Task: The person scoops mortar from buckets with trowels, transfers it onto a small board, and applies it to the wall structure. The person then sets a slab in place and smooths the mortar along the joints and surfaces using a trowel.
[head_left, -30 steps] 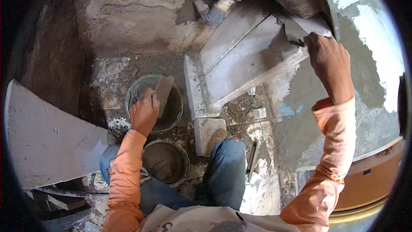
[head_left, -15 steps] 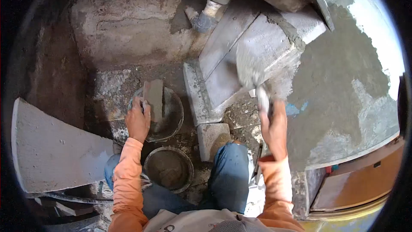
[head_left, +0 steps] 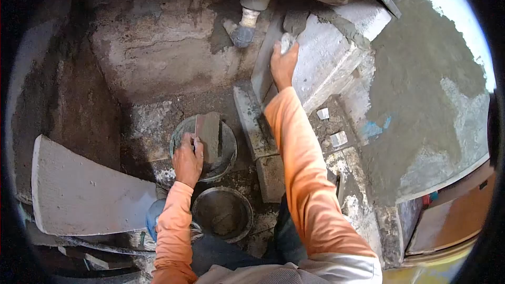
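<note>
my legs (head_left: pixel 221 252): blue trousers, bottom of view, partly under my shirt and right sleeve
near bucket (head_left: pixel 250 220): on the floor (head_left: pixel 142 121), just in front of my legs, grey mix inside
left slab (head_left: pixel 87 189): pale, broad, off to my left, its right end close by my leg
left hand (head_left: pixel 188 162): grasping the board along its left edge, orange sleeve behind
board (head_left: pixel 211 135): over the far bucket's mouth, face coated grey, left edge reddish; rim contact, can't tell
far bucket (head_left: pixel 231 148): on the floor just beyond near bucket, inner wall grey
small block (head_left: pixel 270 178): on the floor right of both buckets, partly behind my right sleeve
right sleeve (head_left: pixel 313 173): orange, stretched forward, crosses the panel's near left corner and hides it
white pieces (head_left: pixel 339 139): two, on the floor off the panel's near right edge, apart from each other
panel (head_left: pixel 318 55): pale, speckled, grey smear at its far right corner
right hand (head_left: pixel 284 66): fingers wrapped round the trowel handle, above the panel's left part
trowel (head_left: pixel 296 21): handle toward me, grey blade pointing away, near the panel's far edge; blade touching or just above, can't tell
right surface (head_left: pixel 421 94): large grey patch, blue marks by its left edge
pipe (head_left: pixel 244 29): past the panel's far left corner, in front of the back wall
back wall (head_left: pixel 158 47): brown, stained, cracked
</note>
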Demonstrator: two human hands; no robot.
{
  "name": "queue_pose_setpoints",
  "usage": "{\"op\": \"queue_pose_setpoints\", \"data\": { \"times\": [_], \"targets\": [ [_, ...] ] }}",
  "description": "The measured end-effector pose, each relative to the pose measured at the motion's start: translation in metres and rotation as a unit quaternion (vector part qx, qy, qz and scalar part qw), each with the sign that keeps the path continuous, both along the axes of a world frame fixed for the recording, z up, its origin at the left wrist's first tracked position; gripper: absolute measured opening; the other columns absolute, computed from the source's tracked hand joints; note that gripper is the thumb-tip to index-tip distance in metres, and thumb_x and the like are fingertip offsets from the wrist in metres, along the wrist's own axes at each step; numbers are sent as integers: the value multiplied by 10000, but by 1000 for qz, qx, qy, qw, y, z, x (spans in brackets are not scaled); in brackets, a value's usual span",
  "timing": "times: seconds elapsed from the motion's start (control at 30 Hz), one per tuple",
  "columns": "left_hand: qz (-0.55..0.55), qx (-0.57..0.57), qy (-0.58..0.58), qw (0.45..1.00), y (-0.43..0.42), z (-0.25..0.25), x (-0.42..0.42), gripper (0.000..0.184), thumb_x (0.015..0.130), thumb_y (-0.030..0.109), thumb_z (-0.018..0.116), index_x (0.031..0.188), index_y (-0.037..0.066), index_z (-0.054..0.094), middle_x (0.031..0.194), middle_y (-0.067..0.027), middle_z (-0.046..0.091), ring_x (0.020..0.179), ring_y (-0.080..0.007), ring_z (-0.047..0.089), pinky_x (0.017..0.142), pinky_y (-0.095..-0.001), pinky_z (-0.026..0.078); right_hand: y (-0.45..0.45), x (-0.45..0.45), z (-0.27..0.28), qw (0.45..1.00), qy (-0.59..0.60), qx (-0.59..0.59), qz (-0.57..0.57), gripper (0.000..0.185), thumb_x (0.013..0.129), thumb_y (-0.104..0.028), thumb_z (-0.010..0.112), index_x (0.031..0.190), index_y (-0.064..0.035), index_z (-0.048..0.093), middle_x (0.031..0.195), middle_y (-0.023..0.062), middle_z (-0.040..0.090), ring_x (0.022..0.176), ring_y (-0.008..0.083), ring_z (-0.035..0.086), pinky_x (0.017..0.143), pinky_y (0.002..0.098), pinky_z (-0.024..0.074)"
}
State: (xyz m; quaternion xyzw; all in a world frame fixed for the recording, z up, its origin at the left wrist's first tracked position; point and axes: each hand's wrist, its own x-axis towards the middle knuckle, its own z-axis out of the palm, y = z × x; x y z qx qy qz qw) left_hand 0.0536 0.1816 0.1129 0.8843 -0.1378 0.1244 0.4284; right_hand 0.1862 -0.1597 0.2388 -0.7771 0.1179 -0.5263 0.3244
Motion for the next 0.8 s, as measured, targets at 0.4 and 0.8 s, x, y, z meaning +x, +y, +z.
{"op": "queue_pose_setpoints", "data": {
  "times": [0.4,0.8],
  "targets": [
    [-5,-1,33,999,0,0,1,229,1018,269,539,1084,54,580,864,-295,690,819,-515,659,726,-597,493,-10,-28,-18,995,-87,-42,16,496,1016,-241,651,1331,104,483,1158,298,611,1084,377,585,1015,429,435],
    [57,-68,-23,996,9,-9,15,221,1042,253,533,1091,44,583,882,-253,693,809,-466,676,742,-544,506,34,-156,-67,1000,-5,-12,7,401,1026,-222,639,1301,46,521,1128,173,600,1061,258,574,939,400,464]
  ]
}}
